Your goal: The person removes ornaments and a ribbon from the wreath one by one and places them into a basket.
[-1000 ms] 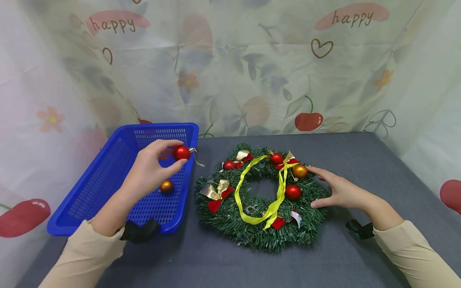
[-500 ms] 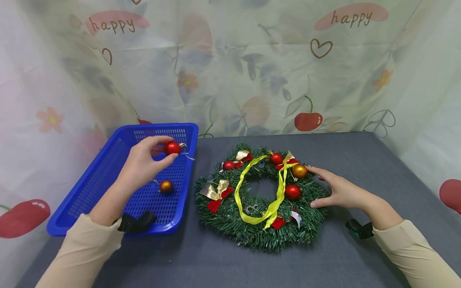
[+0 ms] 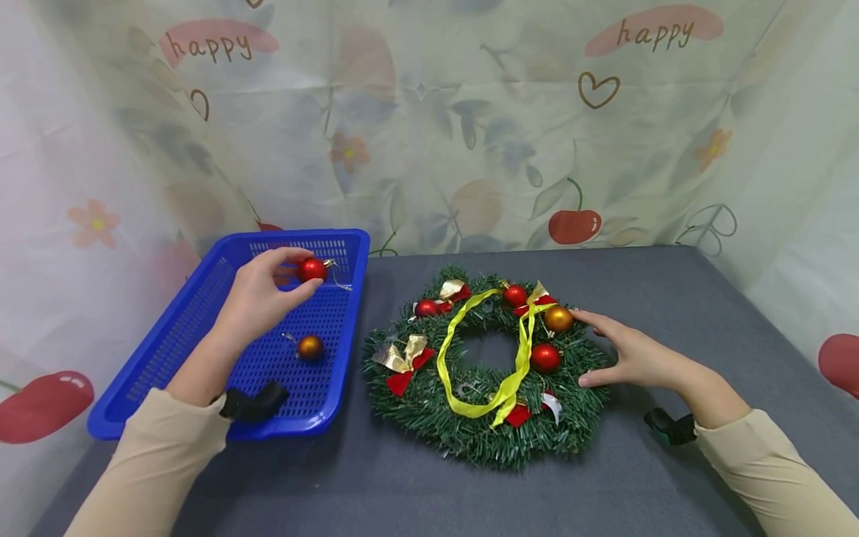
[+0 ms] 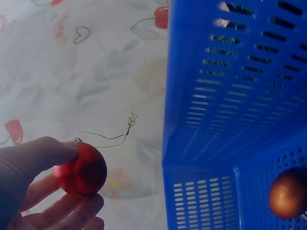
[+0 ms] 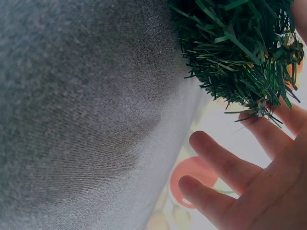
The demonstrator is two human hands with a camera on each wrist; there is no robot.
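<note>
My left hand (image 3: pixel 258 302) pinches a red ball ornament (image 3: pixel 312 270) above the blue basket (image 3: pixel 347 335); its gold cord hangs off to the right. In the left wrist view the thumb and fingers grip the red ball (image 4: pixel 81 170). A gold ball (image 3: pixel 310 348) lies on the basket floor. The green wreath (image 3: pixel 470 440) lies on the table, bearing red balls, a gold ball (image 3: pixel 558 319), bows and a yellow ribbon (image 3: pixel 444 365). My right hand (image 3: pixel 637 359) rests at the wreath's right edge, fingers spread; in the right wrist view its fingertips touch the green needles (image 5: pixel 230 62).
The basket stands at the left of the grey table (image 3: pixel 644 283), its right rim a short gap from the wreath. A patterned curtain (image 3: pixel 429 134) hangs behind the table and along both sides.
My left hand has moved left and slightly away with the red ball, farther over the basket. The gold ball in the basket shows more fully. The right hand and wreath have stayed still.
</note>
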